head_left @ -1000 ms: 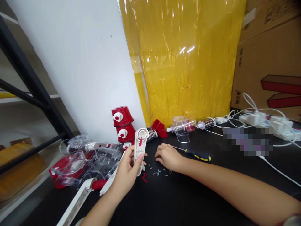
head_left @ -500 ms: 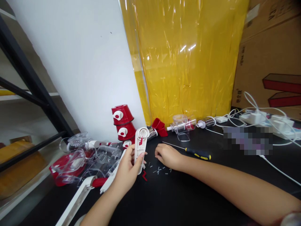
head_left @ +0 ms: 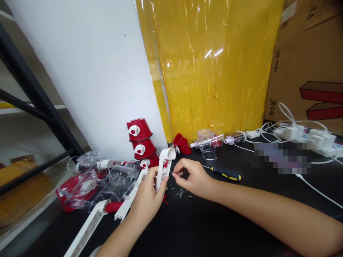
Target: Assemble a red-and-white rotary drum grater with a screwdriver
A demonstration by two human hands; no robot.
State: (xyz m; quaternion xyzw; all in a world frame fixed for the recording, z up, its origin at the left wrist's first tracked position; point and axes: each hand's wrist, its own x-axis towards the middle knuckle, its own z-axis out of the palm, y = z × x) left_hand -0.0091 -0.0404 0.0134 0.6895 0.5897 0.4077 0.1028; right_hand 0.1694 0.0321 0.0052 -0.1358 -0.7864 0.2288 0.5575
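My left hand (head_left: 148, 192) grips a white plastic handle part (head_left: 162, 167) with a small red piece inside its hollow side. Close to the part's right edge, my right hand (head_left: 191, 178) has thumb and index finger pinched together; what lies between the fingertips is too small to make out. Several small metal pins (head_left: 180, 193) are scattered on the black table below the hands. A small red piece (head_left: 165, 200) lies partly hidden beside my left hand. Behind my right wrist rests a screwdriver (head_left: 226, 174) with a black and yellow handle.
Stacked red housings (head_left: 143, 139) stand behind my left hand. Clear plastic parts (head_left: 118, 178) and white arms (head_left: 87, 228) crowd the left. A red hopper (head_left: 182, 143), a clear assembly (head_left: 207, 142) and a grater drum (head_left: 235, 138) line the back. Cables and power strips (head_left: 292, 132) lie right.
My right hand has risen off the table beside the pins to near the white part, its fingers now pinched. My left hand has turned the part and shifted it slightly right.
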